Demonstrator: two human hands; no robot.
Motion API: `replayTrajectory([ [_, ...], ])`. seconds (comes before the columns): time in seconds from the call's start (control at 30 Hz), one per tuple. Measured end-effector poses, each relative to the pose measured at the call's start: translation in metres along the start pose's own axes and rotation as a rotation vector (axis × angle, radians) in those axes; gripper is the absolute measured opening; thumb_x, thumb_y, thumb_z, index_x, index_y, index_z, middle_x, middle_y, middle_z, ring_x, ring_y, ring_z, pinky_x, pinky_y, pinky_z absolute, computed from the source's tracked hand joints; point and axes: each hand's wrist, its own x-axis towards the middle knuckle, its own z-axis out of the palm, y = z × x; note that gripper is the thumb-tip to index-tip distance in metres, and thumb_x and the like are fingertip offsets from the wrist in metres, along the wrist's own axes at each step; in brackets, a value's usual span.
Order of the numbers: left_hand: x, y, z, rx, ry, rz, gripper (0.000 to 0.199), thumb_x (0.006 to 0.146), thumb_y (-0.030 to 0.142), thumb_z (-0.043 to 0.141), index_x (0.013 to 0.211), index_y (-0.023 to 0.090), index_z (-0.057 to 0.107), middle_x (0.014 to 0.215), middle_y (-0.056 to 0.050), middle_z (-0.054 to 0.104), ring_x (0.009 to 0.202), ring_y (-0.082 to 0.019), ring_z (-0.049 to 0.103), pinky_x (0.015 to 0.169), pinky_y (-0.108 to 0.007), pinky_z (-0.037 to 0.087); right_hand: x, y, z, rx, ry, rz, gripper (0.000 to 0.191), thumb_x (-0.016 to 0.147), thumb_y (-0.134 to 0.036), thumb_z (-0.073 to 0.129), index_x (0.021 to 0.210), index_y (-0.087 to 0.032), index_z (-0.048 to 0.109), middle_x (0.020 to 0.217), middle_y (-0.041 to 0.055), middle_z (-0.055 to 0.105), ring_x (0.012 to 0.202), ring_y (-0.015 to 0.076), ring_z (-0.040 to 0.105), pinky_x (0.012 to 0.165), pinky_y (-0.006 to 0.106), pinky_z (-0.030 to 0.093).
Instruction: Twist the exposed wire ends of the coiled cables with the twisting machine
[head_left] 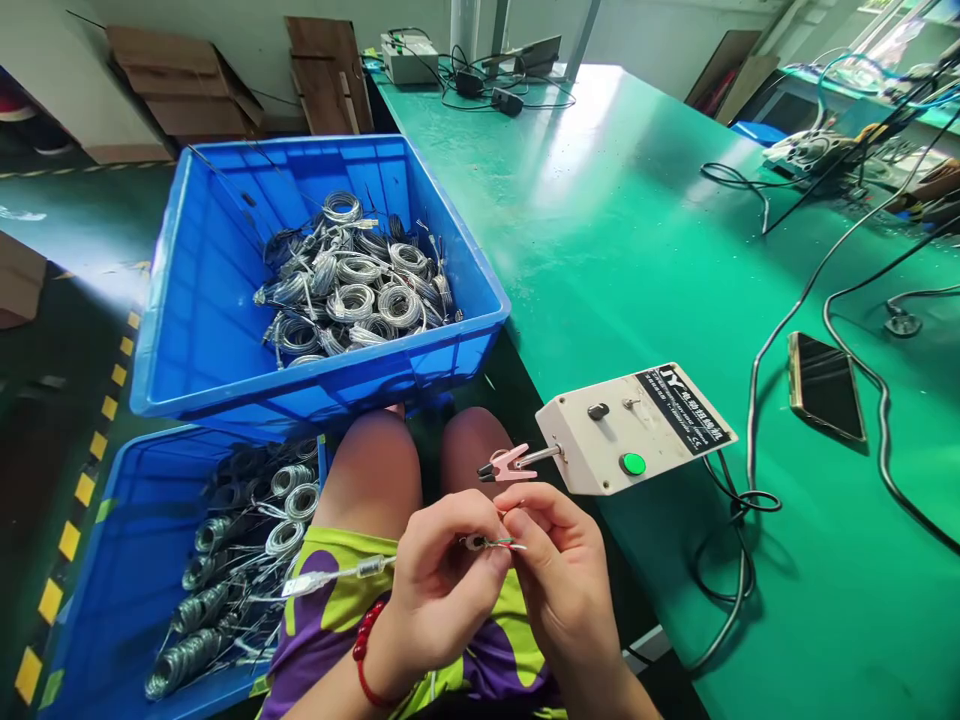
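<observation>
My left hand (448, 578) is closed around a USB cable above my lap. The cable's white plug (304, 583) and a clear-covered cylinder (371, 567) stick out on its left side. From between the fingers come thin stripped wires (508, 544), among them green, red and white ones. My right hand (564, 565) pinches at these wires, its fingertips touching those of the left. Just beyond the hands, a pink clip (507, 465) sits on the metal shaft of a beige machine box (611, 440) with a green button (632, 464).
A blue crate (322, 385) holds many coiled cables (352, 300). Below it, another blue crate (97, 620) holds more coils (184, 660). On the green table (637, 250) lie a phone (826, 385) and black cords (787, 320). Adapters (506, 100) stand at the back.
</observation>
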Motion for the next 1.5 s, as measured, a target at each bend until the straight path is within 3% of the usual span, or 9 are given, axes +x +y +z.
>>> replayTrajectory([
  [0.3,-0.013,-0.019,0.002,-0.418,-0.007,-0.186,0.013,0.119,0.037,0.068,0.12,0.027,0.076,0.083,0.002,0.068,0.071,-0.011,0.06,0.074,-0.021,0.053,0.008,-0.003,0.001,-0.061,0.032,-0.02,0.014,0.1,-0.044,0.093,0.1,-0.03,0.092,0.084,0.001,0.077,0.068,0.0113,0.06,0.064,0.02,0.051],
  [0.43,-0.01,-0.018,0.004,-0.443,0.01,-0.193,0.009,0.117,0.033,0.071,0.115,0.025,0.075,0.081,0.003,0.069,0.067,-0.008,0.06,0.069,-0.018,0.051,0.009,0.001,-0.003,-0.079,0.028,0.026,0.02,0.1,-0.048,0.092,0.102,-0.027,0.091,0.073,0.0001,0.069,0.061,0.0126,0.05,0.055,0.023,0.041],
  [0.57,-0.005,-0.015,0.002,-0.378,0.024,-0.201,0.011,0.113,0.031,0.078,0.107,0.022,0.075,0.081,0.002,0.073,0.066,-0.009,0.064,0.067,-0.018,0.053,0.006,0.004,-0.007,-0.117,0.057,0.04,0.03,0.101,-0.054,0.088,0.109,-0.024,0.089,0.071,-0.0012,0.065,0.058,0.0133,0.049,0.056,0.027,0.039],
  [0.77,-0.005,-0.016,-0.006,-0.236,0.12,-0.177,0.011,0.109,0.028,0.083,0.102,0.023,0.077,0.081,0.001,0.075,0.064,-0.01,0.066,0.062,-0.018,0.052,0.012,0.014,-0.014,-0.178,0.101,0.068,0.066,0.112,-0.06,0.067,0.061,-0.019,0.07,0.059,0.0019,0.057,0.061,0.0161,0.049,0.062,0.032,0.039],
  [0.97,-0.007,-0.026,-0.012,-0.222,0.232,-0.122,0.009,0.111,0.032,0.08,0.106,0.026,0.077,0.089,0.0,0.07,0.075,-0.013,0.061,0.07,-0.022,0.053,0.03,0.016,-0.011,0.126,0.173,0.14,0.035,0.102,-0.053,0.079,0.104,-0.02,0.09,0.078,0.0025,0.069,0.063,0.0157,0.052,0.064,0.03,0.048],
  [1.1,-0.002,-0.031,-0.009,-0.189,0.292,-0.134,0.012,0.111,0.029,0.079,0.102,0.025,0.073,0.089,0.001,0.067,0.074,-0.012,0.056,0.069,-0.021,0.05,0.033,0.006,-0.006,0.281,0.103,0.12,0.038,0.096,-0.045,0.088,0.128,-0.024,0.09,0.092,0.0028,0.076,0.064,0.0117,0.057,0.071,0.027,0.057],
  [1.23,0.004,-0.033,-0.004,-0.164,0.364,-0.195,0.019,0.11,0.034,0.082,0.098,0.023,0.071,0.09,0.002,0.069,0.067,-0.01,0.054,0.06,-0.019,0.046,0.033,0.008,-0.005,0.355,0.086,0.121,0.033,0.097,-0.047,0.093,0.122,-0.025,0.091,0.078,-0.0015,0.07,0.058,0.0084,0.049,0.067,0.024,0.058],
  [1.33,0.006,-0.034,-0.002,-0.159,0.384,-0.239,0.027,0.108,0.042,0.083,0.097,0.022,0.069,0.092,0.001,0.07,0.06,-0.008,0.051,0.054,-0.02,0.043,0.033,0.015,-0.005,0.38,0.081,0.163,0.043,0.096,-0.055,0.094,0.125,-0.022,0.09,0.064,-0.0037,0.06,0.061,0.0108,0.056,0.069,0.023,0.059],
  [1.5,0.007,-0.033,0.0,-0.147,0.392,-0.207,0.028,0.108,0.042,0.084,0.094,0.022,0.07,0.091,0.001,0.07,0.057,-0.007,0.05,0.06,-0.023,0.049,0.034,0.022,-0.006,0.359,0.178,0.144,0.04,0.087,-0.054,0.103,0.109,-0.023,0.092,0.069,-0.0015,0.065,0.064,0.0101,0.058,0.066,0.02,0.057],
])
